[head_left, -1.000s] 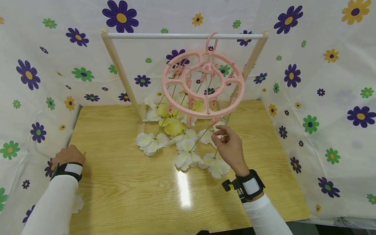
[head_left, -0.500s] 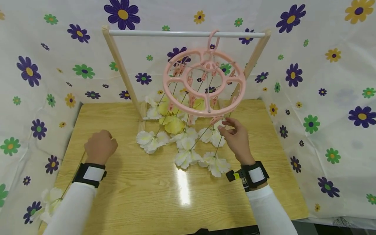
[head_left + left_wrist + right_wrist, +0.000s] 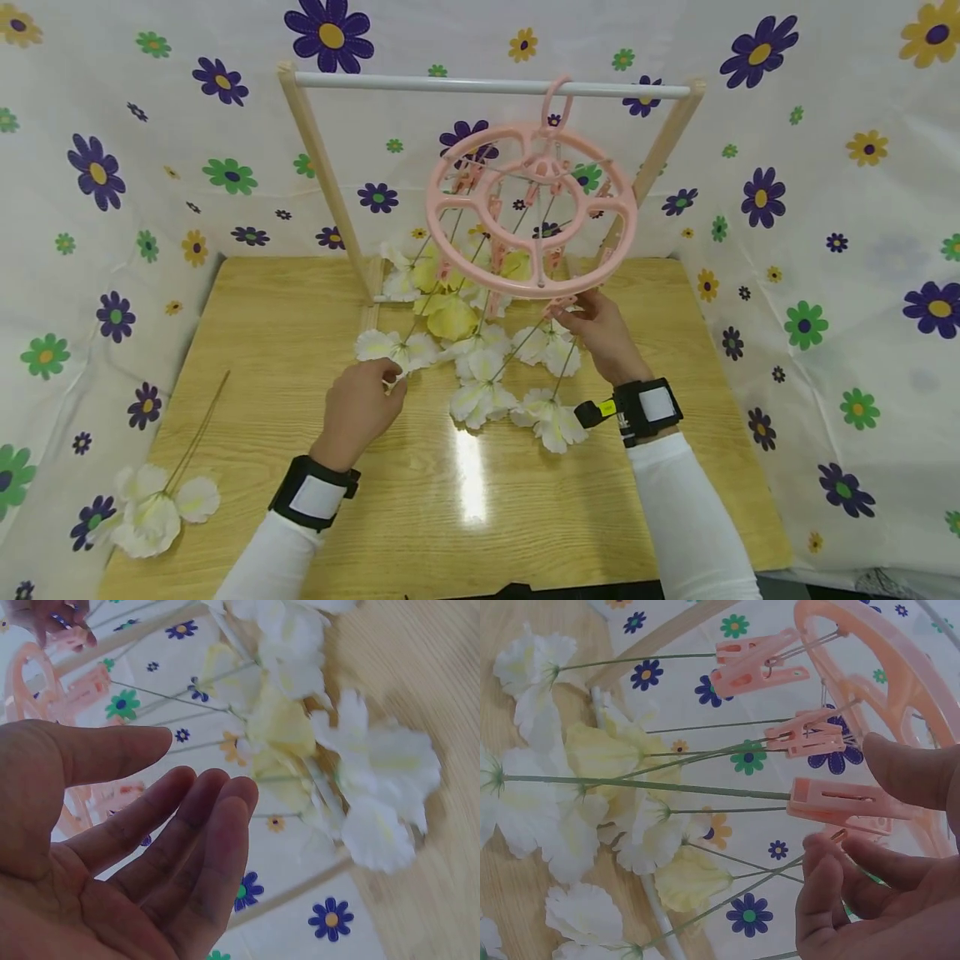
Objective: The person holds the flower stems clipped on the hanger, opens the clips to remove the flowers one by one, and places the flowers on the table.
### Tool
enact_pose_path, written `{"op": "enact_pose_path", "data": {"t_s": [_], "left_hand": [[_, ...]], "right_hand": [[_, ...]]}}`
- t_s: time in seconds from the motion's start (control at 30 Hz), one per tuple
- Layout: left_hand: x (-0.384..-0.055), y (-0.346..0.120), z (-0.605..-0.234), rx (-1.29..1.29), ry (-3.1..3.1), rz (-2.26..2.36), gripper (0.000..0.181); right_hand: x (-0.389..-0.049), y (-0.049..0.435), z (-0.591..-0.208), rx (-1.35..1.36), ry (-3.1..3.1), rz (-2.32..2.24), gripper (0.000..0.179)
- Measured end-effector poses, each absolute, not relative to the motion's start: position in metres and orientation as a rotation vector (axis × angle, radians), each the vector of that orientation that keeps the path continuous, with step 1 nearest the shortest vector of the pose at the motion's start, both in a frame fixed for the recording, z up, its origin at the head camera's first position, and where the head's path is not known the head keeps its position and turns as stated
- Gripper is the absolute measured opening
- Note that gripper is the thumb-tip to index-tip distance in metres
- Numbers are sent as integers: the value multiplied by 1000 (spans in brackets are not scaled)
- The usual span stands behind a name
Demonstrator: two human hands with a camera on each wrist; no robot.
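Observation:
A round pink clip hanger hangs on the white rail, its clips holding artificial flowers head down. My right hand is at a pink clip on the hanger's front edge. In the right wrist view, that clip holds a green stem and lies between thumb and bent fingers; a firm pinch is not visible. My left hand is above the table by a white flower. The left wrist view shows its loosely bent fingers with nothing between them.
A separate white flower with a long stem lies at the table's left side. The wooden stand's posts hold up the white rail. Yellow and white blooms hang close together. Flower-printed cloth surrounds the wooden table.
My left hand has come from the table's left edge to the hanging flowers, away from the white flower lying there. My right hand has moved up to the front clip.

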State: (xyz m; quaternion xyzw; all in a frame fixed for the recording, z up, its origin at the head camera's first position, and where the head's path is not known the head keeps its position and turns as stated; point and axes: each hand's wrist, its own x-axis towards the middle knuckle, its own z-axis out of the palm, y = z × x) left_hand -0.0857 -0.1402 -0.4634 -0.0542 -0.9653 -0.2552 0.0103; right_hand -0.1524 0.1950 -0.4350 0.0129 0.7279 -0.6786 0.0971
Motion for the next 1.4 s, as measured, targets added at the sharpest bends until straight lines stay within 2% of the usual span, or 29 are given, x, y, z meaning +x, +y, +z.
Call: {"op": "enact_pose_path", "data": {"t_s": [0.2,0.5,0.8,1.07,1.4], "left_hand": [[-80,-110,-463,-216,-2988,-935,21],[-87,-61,-453,-408,-2908,-1090,30],[-111,-20,-442,-583,-2971,-1030,33],[-111,-9,-443,-589,-2968,-1023,17],[-109,-8,-439,-583,-2920,-1119,16]], "right_hand": [[-151,192,-436,22,2134,-2070,21],[-145,183,-436,24,2101,-2110,31],[-140,179,-436,17,2095,-2115,29],[-136,176,-432,6,2060,-2121,33],[-137,186,-424,17,2076,-2090,42]]}}
